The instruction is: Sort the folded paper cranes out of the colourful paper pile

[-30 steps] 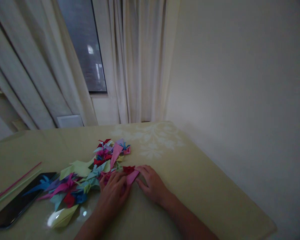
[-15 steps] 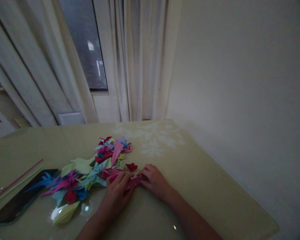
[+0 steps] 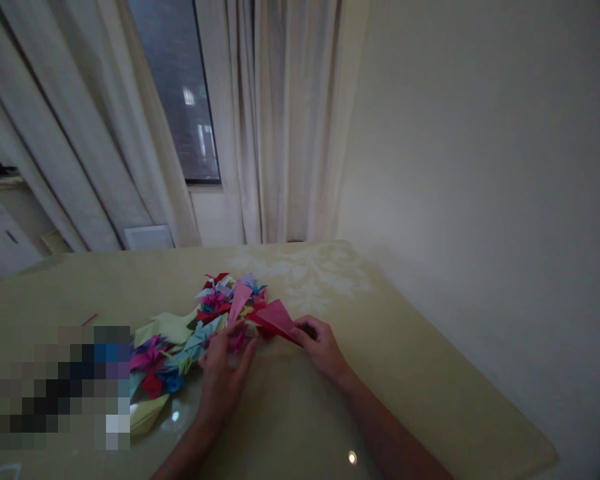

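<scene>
A pink sheet of folded paper (image 3: 277, 316) sticks out leftward from my right hand (image 3: 323, 352), pinched at its right end between thumb and fingers. It has a flat, pointed shape. My left hand (image 3: 224, 373) is beside it, thumb and fingers spread, with nothing visibly gripped. Its fingertips are at the near edge of a heap of folded paper pieces (image 3: 173, 328) in pink, red, blue, green and purple, several of them shaped like cranes. Part of the heap is hidden behind my left hand.
The pieces lie on a pale, glossy tabletop (image 3: 420, 393). A yellow folded piece (image 3: 149, 415) lies at the heap's near left, beside a blurred-out patch. A wall (image 3: 480, 167) runs along the table's right side; curtains (image 3: 305, 133) hang behind the far edge.
Both hands were at the pink paper, low over the table. Now my left hand has let go and spread, while the paper, raised and more fully visible, is in my right hand alone.
</scene>
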Demonstrator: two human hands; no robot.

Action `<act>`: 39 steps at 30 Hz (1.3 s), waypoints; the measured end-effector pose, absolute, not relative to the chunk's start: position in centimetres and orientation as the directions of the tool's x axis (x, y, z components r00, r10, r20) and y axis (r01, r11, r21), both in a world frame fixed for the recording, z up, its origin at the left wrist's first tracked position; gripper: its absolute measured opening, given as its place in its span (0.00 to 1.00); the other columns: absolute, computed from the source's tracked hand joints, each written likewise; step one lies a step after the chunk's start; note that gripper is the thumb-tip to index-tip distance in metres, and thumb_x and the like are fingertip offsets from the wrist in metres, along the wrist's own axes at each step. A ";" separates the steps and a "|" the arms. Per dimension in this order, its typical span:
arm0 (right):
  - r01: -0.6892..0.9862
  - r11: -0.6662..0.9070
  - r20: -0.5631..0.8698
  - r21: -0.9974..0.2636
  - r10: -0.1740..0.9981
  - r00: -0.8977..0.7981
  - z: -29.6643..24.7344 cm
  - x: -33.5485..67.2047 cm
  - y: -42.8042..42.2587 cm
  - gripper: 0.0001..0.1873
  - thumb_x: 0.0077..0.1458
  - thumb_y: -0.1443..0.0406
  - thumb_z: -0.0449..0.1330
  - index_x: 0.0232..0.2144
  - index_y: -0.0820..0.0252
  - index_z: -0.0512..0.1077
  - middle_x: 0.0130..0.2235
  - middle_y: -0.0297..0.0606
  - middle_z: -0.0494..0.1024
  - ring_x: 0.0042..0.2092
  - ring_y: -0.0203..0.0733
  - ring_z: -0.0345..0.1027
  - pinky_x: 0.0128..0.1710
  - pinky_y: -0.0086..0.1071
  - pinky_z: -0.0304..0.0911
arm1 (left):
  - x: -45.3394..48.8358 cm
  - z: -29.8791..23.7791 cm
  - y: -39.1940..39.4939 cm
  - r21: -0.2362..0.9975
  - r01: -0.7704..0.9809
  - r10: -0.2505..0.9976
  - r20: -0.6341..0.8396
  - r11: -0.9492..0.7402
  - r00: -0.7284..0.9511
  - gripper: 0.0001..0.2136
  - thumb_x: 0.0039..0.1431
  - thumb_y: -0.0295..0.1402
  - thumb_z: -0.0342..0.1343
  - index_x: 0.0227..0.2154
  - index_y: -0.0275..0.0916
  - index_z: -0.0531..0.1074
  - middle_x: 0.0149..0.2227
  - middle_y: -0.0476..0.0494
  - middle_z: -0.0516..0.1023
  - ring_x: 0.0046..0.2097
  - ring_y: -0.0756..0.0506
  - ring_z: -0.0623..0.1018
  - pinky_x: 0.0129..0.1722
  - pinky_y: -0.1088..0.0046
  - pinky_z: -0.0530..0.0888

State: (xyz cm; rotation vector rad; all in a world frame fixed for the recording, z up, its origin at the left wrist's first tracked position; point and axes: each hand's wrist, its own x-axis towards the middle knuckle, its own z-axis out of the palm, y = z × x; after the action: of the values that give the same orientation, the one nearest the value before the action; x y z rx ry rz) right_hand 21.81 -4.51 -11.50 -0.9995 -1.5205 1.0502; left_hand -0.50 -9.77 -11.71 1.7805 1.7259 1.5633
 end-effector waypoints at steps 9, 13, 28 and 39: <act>-0.225 0.058 0.141 -0.973 0.918 -0.371 -10.9 19.8 -6.3 0.19 0.49 0.52 0.76 0.33 0.58 0.78 0.33 0.35 0.82 0.36 0.42 0.77 0.43 0.36 0.72 | 1.4 -11.9 -10.8 0.934 0.131 0.942 0.336 -0.334 0.000 0.22 0.66 0.45 0.61 0.59 0.43 0.71 0.56 0.37 0.82 0.54 0.38 0.83 0.54 0.58 0.80; -0.272 -0.003 0.116 -0.962 0.899 -0.422 -10.6 19.5 -6.8 0.20 0.48 0.53 0.77 0.35 0.58 0.77 0.31 0.33 0.81 0.34 0.42 0.77 0.43 0.38 0.73 | 1.6 -11.9 -10.7 0.963 0.039 0.962 0.265 -0.267 0.060 0.18 0.65 0.47 0.61 0.50 0.41 0.77 0.51 0.38 0.84 0.52 0.37 0.84 0.52 0.59 0.81; -0.207 0.128 0.168 -0.970 0.967 -0.191 -10.4 19.9 -6.5 0.22 0.53 0.49 0.73 0.30 0.59 0.72 0.27 0.30 0.72 0.29 0.35 0.65 0.31 0.30 0.62 | 1.5 -11.3 -11.0 0.955 0.223 0.980 0.186 -0.196 0.064 0.18 0.60 0.48 0.64 0.45 0.40 0.81 0.40 0.41 0.86 0.40 0.40 0.85 0.41 0.66 0.82; -0.239 0.091 0.146 -0.967 0.964 -0.223 -10.2 20.0 -6.7 0.21 0.51 0.50 0.74 0.30 0.59 0.74 0.28 0.31 0.74 0.30 0.35 0.66 0.32 0.30 0.63 | 1.2 -12.8 -10.8 0.978 0.094 0.982 0.188 -0.186 -0.009 0.19 0.58 0.49 0.65 0.45 0.40 0.79 0.43 0.41 0.82 0.41 0.39 0.84 0.38 0.64 0.83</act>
State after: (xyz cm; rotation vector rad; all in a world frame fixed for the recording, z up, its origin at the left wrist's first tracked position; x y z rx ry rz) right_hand 20.02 -6.65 -10.15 -0.8273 -1.2605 1.3893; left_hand 1.21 -10.81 -12.76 1.4099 1.1963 1.3152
